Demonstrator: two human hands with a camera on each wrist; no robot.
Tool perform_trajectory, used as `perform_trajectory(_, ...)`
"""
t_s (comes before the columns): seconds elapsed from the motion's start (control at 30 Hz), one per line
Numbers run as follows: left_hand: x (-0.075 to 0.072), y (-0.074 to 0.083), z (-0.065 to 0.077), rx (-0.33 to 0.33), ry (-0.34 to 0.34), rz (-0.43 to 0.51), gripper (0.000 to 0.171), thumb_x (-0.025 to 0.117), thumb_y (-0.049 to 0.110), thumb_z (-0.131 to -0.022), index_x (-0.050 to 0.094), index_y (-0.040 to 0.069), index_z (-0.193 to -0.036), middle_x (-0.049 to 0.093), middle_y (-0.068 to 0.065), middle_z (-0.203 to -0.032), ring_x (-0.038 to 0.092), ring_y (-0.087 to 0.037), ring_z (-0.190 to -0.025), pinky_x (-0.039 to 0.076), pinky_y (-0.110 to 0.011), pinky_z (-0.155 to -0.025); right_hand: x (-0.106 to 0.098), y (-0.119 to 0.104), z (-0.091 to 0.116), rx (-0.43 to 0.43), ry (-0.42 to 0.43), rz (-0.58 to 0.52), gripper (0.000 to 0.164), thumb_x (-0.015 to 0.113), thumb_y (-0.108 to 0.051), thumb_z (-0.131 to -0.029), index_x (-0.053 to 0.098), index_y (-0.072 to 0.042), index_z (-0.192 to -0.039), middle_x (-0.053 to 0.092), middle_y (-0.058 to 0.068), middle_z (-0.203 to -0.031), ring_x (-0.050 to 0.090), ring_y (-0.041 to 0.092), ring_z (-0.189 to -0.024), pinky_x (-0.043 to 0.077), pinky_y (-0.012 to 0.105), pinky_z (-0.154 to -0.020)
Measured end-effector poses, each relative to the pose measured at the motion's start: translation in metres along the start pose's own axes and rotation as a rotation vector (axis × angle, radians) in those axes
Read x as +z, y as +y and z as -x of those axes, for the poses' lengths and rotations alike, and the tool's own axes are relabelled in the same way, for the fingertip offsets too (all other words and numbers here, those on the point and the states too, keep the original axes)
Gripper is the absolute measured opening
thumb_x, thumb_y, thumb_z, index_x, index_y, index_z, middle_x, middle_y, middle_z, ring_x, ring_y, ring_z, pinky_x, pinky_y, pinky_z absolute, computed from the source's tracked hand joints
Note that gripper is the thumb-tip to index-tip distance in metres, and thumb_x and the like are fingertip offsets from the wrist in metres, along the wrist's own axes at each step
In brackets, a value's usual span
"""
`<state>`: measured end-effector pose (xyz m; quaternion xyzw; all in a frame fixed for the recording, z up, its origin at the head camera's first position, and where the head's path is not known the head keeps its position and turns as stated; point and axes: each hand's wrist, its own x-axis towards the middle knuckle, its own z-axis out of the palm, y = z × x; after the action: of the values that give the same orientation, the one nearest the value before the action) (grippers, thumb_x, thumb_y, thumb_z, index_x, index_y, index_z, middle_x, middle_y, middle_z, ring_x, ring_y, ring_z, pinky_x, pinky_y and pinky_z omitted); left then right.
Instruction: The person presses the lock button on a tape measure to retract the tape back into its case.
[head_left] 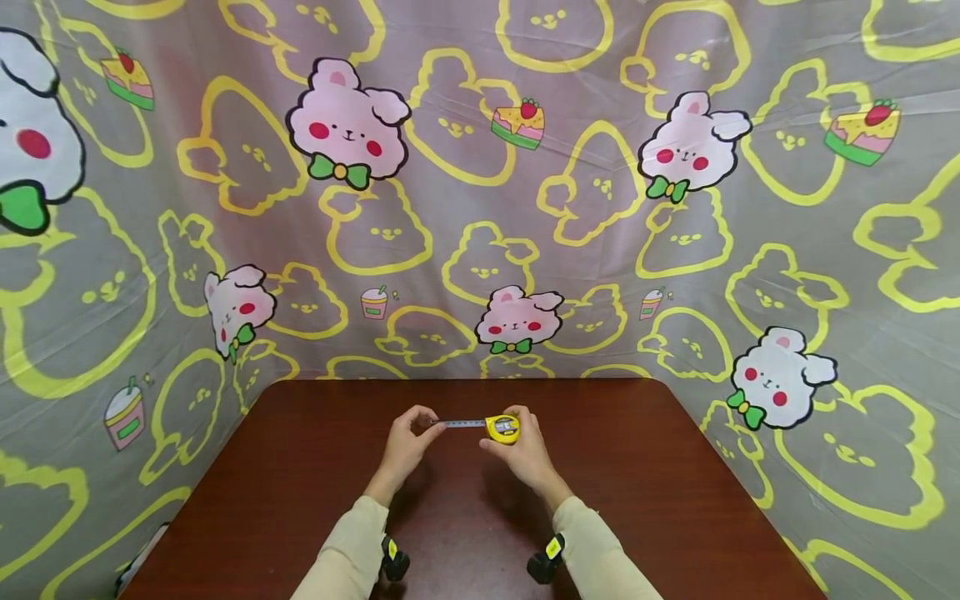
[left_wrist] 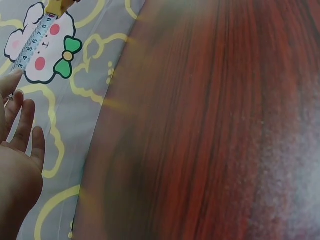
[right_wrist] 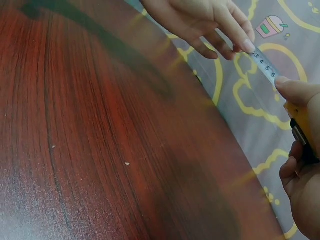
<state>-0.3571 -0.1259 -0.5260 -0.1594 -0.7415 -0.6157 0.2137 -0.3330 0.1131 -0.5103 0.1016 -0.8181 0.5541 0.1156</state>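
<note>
In the head view a yellow tape measure is held up over the far half of the table by my right hand, its fingers and thumb around the case. A short length of numbered blade runs out of it to the left. My left hand pinches the blade's free end between thumb and forefinger. Marks from about 3 to 9 show on the blade in the left wrist view, beyond the left thumb. From the right wrist, the right thumb lies at the blade beside the yellow case.
A dark red-brown wooden table lies under both hands. Grey cloth printed with cartoon animals hangs around its back and sides. Each forearm wears a black wrist camera over a pale sleeve.
</note>
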Motion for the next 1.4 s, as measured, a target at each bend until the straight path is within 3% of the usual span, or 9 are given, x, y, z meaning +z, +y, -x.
perform_trajectory(0.17,0.006,0.015,0.005,0.037,0.016,-0.018,0.016,0.081,-0.005,-0.086,0.067,-0.006,-0.094,0.063,-0.017,-0.084,0.057,-0.024,-0.079,0.045,-0.032,-0.072,0.005,-0.002,0.001,-0.041,-0.02,0.038,0.068,0.092,-0.023,-0.079,0.048,-0.007,-0.128,0.046,0.011,-0.114,0.056,0.026,-0.099,0.052,0.034,-0.08)
perform_trajectory(0.37,0.009,0.039,0.009,0.083,-0.011,-0.026,0.014,0.077,-0.008,-0.087,0.065,-0.008,-0.094,0.062,-0.017,-0.084,0.057,-0.021,-0.079,0.046,-0.035,-0.072,0.007,-0.006,0.0,-0.057,-0.02,0.036,0.068,0.093,-0.025,-0.079,0.049,-0.007,-0.127,0.046,0.012,-0.114,0.055,0.026,-0.098,0.051,0.036,-0.081)
perform_trajectory(0.5,0.014,0.031,0.005,0.066,-0.009,-0.016,0.014,0.078,-0.008,-0.087,0.065,-0.008,-0.094,0.063,-0.017,-0.084,0.057,-0.023,-0.079,0.046,-0.039,-0.073,0.009,-0.006,-0.002,-0.049,-0.023,0.036,0.068,0.093,-0.027,-0.078,0.049,-0.009,-0.127,0.046,0.012,-0.115,0.056,0.025,-0.098,0.051,0.035,-0.081)
perform_trajectory(0.6,0.018,0.019,0.002,0.031,-0.021,-0.01,0.015,0.08,-0.006,-0.086,0.067,-0.007,-0.094,0.063,-0.015,-0.083,0.056,-0.023,-0.078,0.045,-0.035,-0.073,0.011,-0.006,-0.002,-0.05,-0.038,0.03,0.068,0.093,-0.027,-0.079,0.049,-0.009,-0.127,0.046,0.012,-0.115,0.056,0.025,-0.098,0.051,0.034,-0.081)
perform_trajectory(0.8,0.021,0.008,-0.001,-0.009,-0.088,0.016,0.013,0.082,0.006,-0.089,0.071,0.005,-0.095,0.065,-0.006,-0.086,0.057,-0.018,-0.082,0.044,-0.031,-0.076,0.014,-0.008,-0.002,-0.067,-0.054,0.021,0.066,0.092,-0.026,-0.08,0.049,-0.008,-0.127,0.046,0.013,-0.115,0.056,0.025,-0.098,0.052,0.034,-0.08)
perform_trajectory(0.93,0.02,0.009,-0.002,-0.04,-0.12,0.03,0.011,0.082,0.011,-0.09,0.073,0.01,-0.097,0.066,-0.001,-0.088,0.059,-0.018,-0.085,0.045,-0.033,-0.079,0.015,-0.009,-0.002,-0.076,-0.051,0.026,0.066,0.092,-0.025,-0.08,0.049,-0.008,-0.127,0.046,0.013,-0.115,0.057,0.025,-0.098,0.052,0.034,-0.08)
perform_trajectory(1.3,0.024,0.013,-0.001,-0.031,-0.134,0.045,0.014,0.083,0.01,-0.089,0.074,0.004,-0.099,0.068,-0.003,-0.09,0.06,-0.019,-0.086,0.045,-0.033,-0.08,0.018,-0.01,0.001,-0.075,-0.06,0.034,0.066,0.092,-0.027,-0.08,0.049,-0.008,-0.126,0.047,0.012,-0.115,0.056,0.024,-0.098,0.052,0.033,-0.08)
perform_trajectory(1.4,0.026,0.029,0.002,-0.009,-0.137,0.041,0.014,0.08,0.001,-0.089,0.073,-0.002,-0.1,0.069,-0.01,-0.091,0.061,-0.027,-0.088,0.047,-0.039,-0.081,0.019,-0.01,0.001,-0.09,-0.057,0.041,0.066,0.093,-0.027,-0.079,0.049,-0.008,-0.125,0.047,0.012,-0.114,0.056,0.024,-0.097,0.051,0.034,-0.079)
